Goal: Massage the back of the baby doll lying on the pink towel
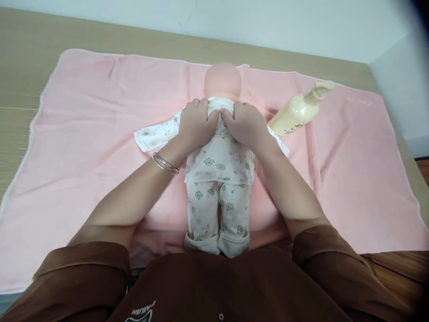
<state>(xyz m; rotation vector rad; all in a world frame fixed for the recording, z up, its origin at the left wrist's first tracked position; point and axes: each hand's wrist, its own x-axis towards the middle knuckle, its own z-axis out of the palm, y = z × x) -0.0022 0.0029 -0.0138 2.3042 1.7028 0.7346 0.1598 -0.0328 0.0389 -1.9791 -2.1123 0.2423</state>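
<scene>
Two bare hands, fingers curled: left grip (196, 125) and right grip (243, 125) pinching the printed top (219, 161) at the neck of a baby doll (223, 80) lying face-down between them; cream pump bottle (296, 114) just beyond the right grip, on a pink towel (351, 179).

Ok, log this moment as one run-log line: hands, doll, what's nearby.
left hand: on baby doll, printed outfit at neck | right hand: same, other side | nearby: pump bottle lying on pink towel

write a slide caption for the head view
Left hand and right hand hold a white printed baby suit on a peach vinyl doll.
</scene>
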